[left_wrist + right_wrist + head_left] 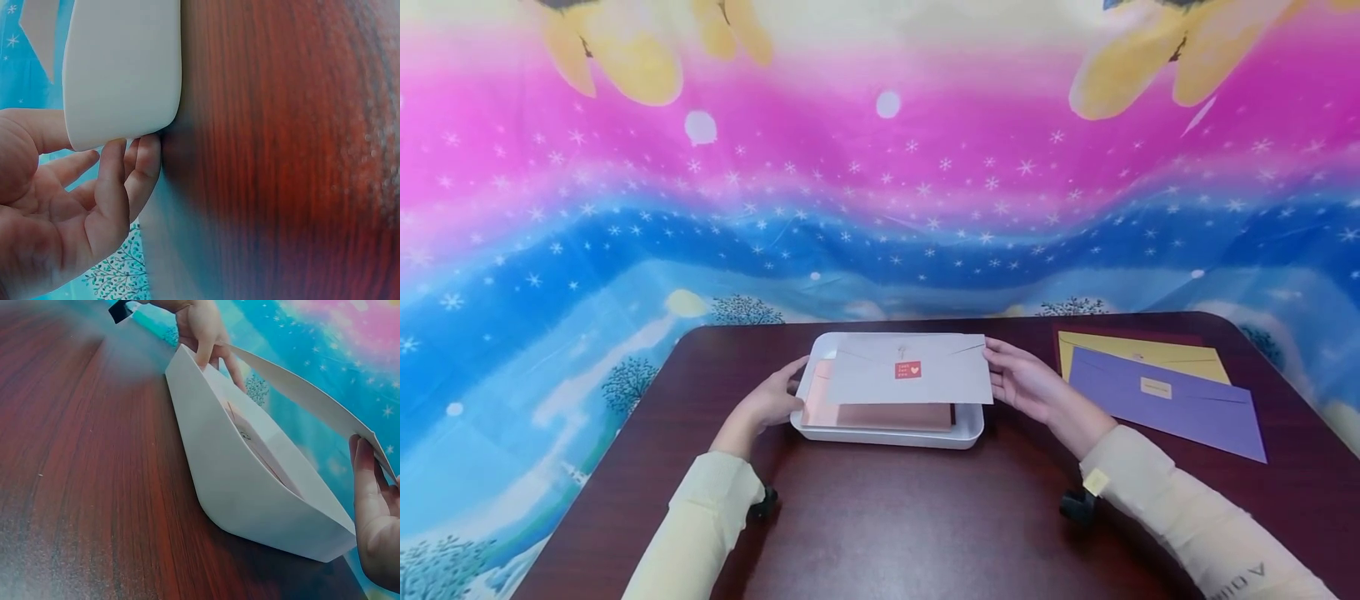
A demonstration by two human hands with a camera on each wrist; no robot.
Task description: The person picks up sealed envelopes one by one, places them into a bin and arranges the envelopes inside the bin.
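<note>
Dark table [895, 517] bears the white tray [887, 439] at 12 o'clock, its 9 o'clock end gripped by left hand [771, 396]. Right hand [1026, 383] pinches the white envelope [868, 379] above it by the 3 o'clock edge; lowering level should avoid snagging.

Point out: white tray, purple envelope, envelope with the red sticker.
White tray [887, 438], head view: front wall.
Purple envelope [1176, 410], head view: face, near the middle.
Envelope with the red sticker [878, 375], head view: face, beside the sticker.
</note>
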